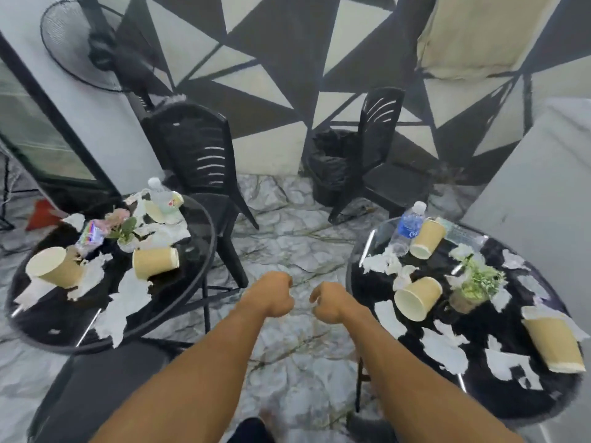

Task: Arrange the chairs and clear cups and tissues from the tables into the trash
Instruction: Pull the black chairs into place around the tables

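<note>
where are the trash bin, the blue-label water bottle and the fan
trash bin [329, 163]: head view, on its black liner bag
blue-label water bottle [408, 226]: head view, on the label
fan [64, 33]: head view, on the wire grille

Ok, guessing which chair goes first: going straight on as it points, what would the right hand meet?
Probably the black chair by the left table; only floor lies between it and the right hand, depth unclear.
</note>
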### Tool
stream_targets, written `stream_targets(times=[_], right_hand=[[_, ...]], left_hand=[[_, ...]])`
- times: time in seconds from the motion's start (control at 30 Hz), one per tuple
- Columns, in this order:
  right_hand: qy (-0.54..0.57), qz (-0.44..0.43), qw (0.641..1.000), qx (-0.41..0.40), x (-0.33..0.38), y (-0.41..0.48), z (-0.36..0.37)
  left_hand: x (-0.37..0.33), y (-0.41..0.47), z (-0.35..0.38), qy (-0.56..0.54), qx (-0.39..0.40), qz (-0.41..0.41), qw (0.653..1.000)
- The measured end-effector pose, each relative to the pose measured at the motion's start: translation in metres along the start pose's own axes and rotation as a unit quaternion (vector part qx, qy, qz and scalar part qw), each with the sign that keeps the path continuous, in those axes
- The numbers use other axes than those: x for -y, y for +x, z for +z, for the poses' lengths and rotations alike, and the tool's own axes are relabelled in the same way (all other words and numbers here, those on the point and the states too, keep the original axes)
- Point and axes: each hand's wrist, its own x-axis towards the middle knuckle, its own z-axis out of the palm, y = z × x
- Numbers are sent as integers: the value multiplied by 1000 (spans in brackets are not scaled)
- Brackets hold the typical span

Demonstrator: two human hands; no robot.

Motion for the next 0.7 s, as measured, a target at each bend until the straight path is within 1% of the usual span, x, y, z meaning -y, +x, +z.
stream_targets(times=[0.1, 0.27, 0.37, 0.47, 0.57, 0.7], right_hand=[[7, 16, 1000, 2, 5, 64, -18], [40, 82, 996, -21, 7, 172, -71], [60, 115, 991, -25, 11, 215, -101], [90, 142, 985, -28, 14, 262, -130], [93, 153, 983, -32, 11, 317, -163], [114, 160, 978, -73, -11, 409, -225]], left_hand=[[14, 70, -19, -2, 16, 18, 1000], [46, 199, -64, -4, 65, 36, 997], [54, 256, -98, 13, 88, 57, 994], [48, 318, -130, 40, 101, 85, 990], [30, 385, -159, 56, 98, 125, 986], [5, 494, -195, 72, 96, 155, 981]])
